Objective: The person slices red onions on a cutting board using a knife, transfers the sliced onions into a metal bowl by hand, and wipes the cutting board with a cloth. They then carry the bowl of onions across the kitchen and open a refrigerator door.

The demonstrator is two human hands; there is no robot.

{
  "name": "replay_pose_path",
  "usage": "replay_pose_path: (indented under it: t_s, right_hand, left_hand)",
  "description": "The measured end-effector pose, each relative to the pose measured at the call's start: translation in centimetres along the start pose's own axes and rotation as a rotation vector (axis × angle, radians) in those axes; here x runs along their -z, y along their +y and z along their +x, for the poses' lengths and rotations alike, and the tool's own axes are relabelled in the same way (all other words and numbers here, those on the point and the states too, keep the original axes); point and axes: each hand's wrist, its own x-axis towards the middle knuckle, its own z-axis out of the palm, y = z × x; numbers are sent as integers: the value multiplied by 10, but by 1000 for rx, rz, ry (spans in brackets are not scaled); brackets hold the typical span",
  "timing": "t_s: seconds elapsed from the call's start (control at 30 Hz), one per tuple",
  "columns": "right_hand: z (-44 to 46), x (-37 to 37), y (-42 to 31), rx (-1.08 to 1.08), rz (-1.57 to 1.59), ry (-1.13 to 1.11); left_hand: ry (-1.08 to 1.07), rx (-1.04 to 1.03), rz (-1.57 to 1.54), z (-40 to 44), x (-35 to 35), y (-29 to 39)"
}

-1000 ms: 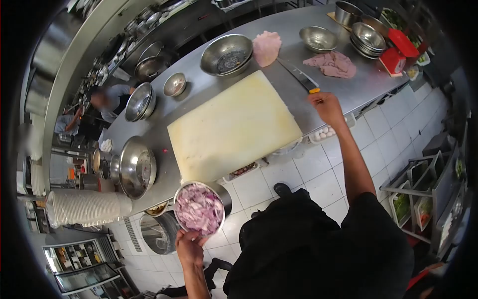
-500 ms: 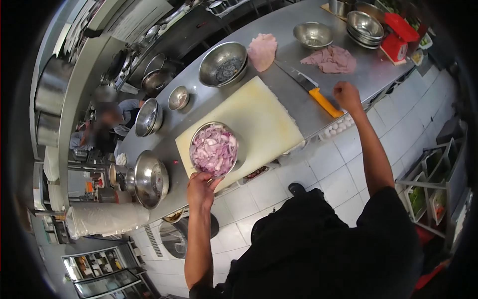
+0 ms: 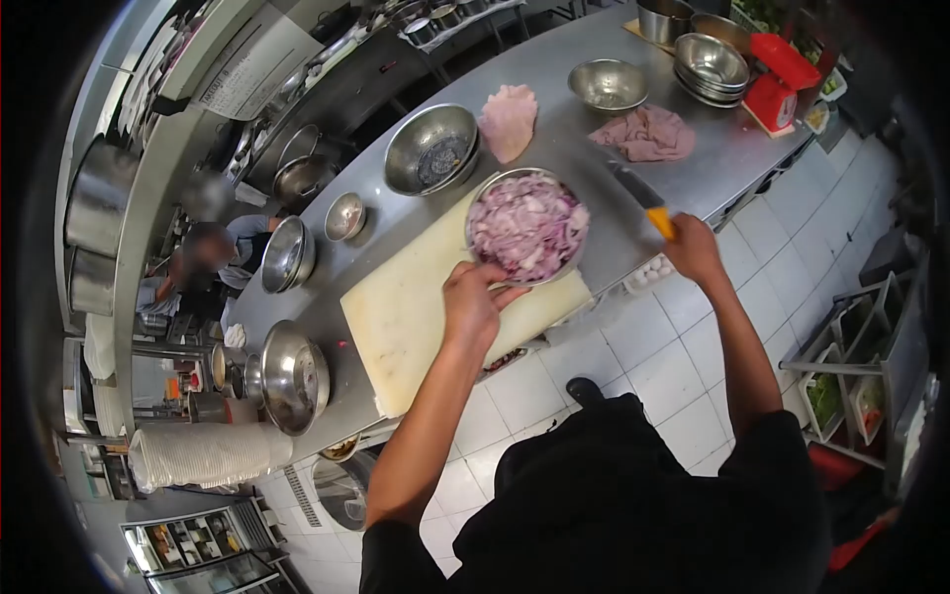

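Note:
My left hand grips the near rim of a steel bowl, which is over the right part of the pale cutting board. Chopped red onion fills the bowl to near its rim. Over at the right, my right hand is closed around the yellow handle of a knife. Its blade points away from me and is blurred by motion. Beyond the bowl lie a flat pink cloth-like piece and a crumpled pink cloth.
Steel bowls stand along the table: a large one, a small one and a stack. A red scale is at the far right. Eggs sit below the near edge. Another person is at the left.
My left hand has carried the onion bowl to the right and away from me. My right hand, closed beside the knife before, now holds its handle.

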Motion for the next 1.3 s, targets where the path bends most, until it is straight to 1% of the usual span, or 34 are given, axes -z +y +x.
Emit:
replay_pose_path:
  t_s: [0.1,0.2,0.3,0.4,0.5,0.6,0.7,0.73,0.8,0.87,0.93,0.97,1.0,1.03,1.07,1.17,1.27,1.3]
  right_hand:
    - [-56,50,12,-134,69,125]
    - [-91,80,22,-313,187,128]
    - [-108,75,47,-283,330,250]
    - [-111,77,49,-383,461,257]
    - [-112,73,54,-425,473,267]
    - [-123,65,55,-437,564,299]
    - [-148,62,65,-480,568,274]
    - [-158,64,60,-528,548,311]
    - [-176,67,52,-563,549,361]
    - [-196,70,50,-581,488,385]
    - [-214,60,57,-570,516,418]
    - [-221,59,54,-565,507,427]
    - [-226,57,53,-640,569,417]
    - [-234,56,48,-717,631,395]
    - [-243,56,42,-748,626,380]
    - [-258,64,23,-815,646,396]
    - [-277,71,17,-865,616,421]
    - [-286,78,11,-887,590,401]
  left_hand:
    - [-62,-4,-12,23,-36,-16]
    - [-83,8,28,43,-73,-31]
    - [-77,10,68,59,-93,-46]
    - [-55,25,68,73,-102,-61]
    - [-48,22,40,83,-101,-74]
    - [-151,-50,3,90,-88,-83]
    - [-45,-361,324,37,-90,-60]
    - [-145,-569,454,28,-105,-53]
    - [-335,-961,699,2,-136,-62]
    - [-562,-1132,961,8,-198,-77]
    - [-572,-1248,979,44,-267,-102]
    - [-462,-1247,997,77,-298,-119]
    - [-339,-1231,1011,111,-323,-138]
    - [-187,-1150,1080,134,-342,-151]
    - [-40,-1062,1149,154,-355,-161]
    - [217,-945,1245,207,-369,-190]
    - [156,-870,1206,250,-358,-199]
    - [65,-804,1219,254,-349,-206]
